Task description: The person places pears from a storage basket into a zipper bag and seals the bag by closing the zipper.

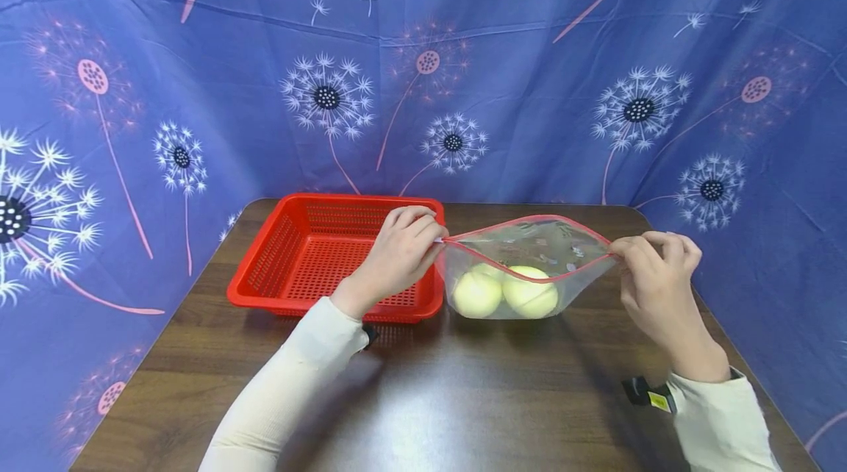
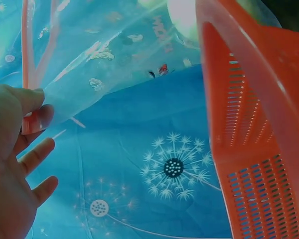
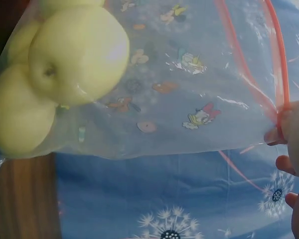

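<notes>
A clear zip bag (image 1: 582, 284) with a red-edged mouth and small cartoon prints stands on the table, its mouth spread apart. Inside it lie several pale yellow-green apples (image 1: 478, 294), also seen as large round apples (image 3: 79, 55) in the right wrist view. My left hand (image 1: 405, 248) pinches the left end of the red zip edge between thumb and forefinger; in the left wrist view the other fingers of that left hand (image 2: 15, 154) are spread. At the opposite corner, my right hand (image 1: 662, 292) pinches the right end of the zip edge (image 3: 279, 64).
Left of the bag is a red perforated plastic basket (image 1: 265, 244), partly behind my left forearm. Both rest on a dark wooden table (image 1: 423, 413). A blue cloth with dandelion prints (image 1: 529, 90) hangs around the table's back and sides.
</notes>
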The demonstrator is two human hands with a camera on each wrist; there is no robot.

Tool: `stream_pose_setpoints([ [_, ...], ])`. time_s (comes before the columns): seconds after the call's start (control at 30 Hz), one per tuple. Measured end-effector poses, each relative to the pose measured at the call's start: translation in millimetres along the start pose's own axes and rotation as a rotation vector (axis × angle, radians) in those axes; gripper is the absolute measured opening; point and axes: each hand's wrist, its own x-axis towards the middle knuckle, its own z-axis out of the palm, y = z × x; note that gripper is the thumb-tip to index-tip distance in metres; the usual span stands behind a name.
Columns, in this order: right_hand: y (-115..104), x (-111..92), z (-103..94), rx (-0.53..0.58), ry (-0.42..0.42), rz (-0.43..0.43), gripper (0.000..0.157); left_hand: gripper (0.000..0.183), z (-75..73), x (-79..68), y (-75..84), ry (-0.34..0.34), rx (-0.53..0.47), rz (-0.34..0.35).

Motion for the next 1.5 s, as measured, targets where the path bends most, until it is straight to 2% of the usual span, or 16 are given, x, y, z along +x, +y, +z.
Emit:
stream_pose_setpoints([
  [0.23, 3.6, 4.8, 1.6, 0.017, 0.049, 0.047, 0.023, 0.008, -4.3, 3.2, 0.9, 0.086, 0.011, 0.003],
  [0.53, 7.5, 7.3, 4.3, 0.013, 0.09, 0.099, 0.018, 0.008, -7.0, 6.0, 3.9, 0.099, 0.003, 0.009],
  [0.87, 17.7, 9.0, 8.7, -0.005, 0.066, 0.184, 0.011, 0.008, -6.0, 7.8, 0.4, 0.124, -0.002, -0.01],
  [1.07, 19.0, 10.2, 10.3, -0.002, 0.061, 0.194, 0.009, 0.011, -6.8, 6.7, -3.3, 0.141, -0.048, -0.055],
  [1.33, 17.6, 10.1, 12.3, -0.004, 0.06, 0.213, 0.01, 0.011, -10.1, -1.4, -9.1, 0.096, -0.114, -0.152],
  [1.5, 14.6, 10.4, 17.2, -0.001, 0.075, 0.243, 0.009, 0.006, -9.5, -2.7, -5.5, 0.111, -0.136, -0.16],
])
